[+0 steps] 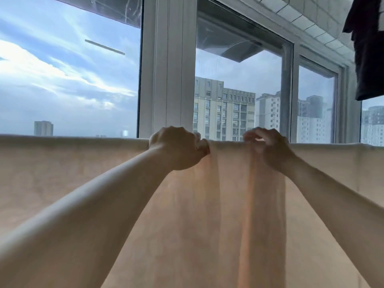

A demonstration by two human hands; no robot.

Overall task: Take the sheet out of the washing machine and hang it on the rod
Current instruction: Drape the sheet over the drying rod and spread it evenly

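A pale peach sheet point(62, 175) hangs across the whole width of the view, draped over a rod that it hides; only its straight top fold shows. My left hand point(176, 147) grips the top fold near the middle, fingers curled over it. My right hand point(268, 146) is a little to the right, its fingertips pinching the fabric at the top fold. Between the two hands the sheet falls in vertical folds point(247, 194).
Large windows with a white frame point(166, 65) stand just behind the sheet, with sky and tall buildings beyond. A dark garment point(367, 50) hangs at the upper right, above the sheet's right end. A tiled ceiling strip runs along the top right.
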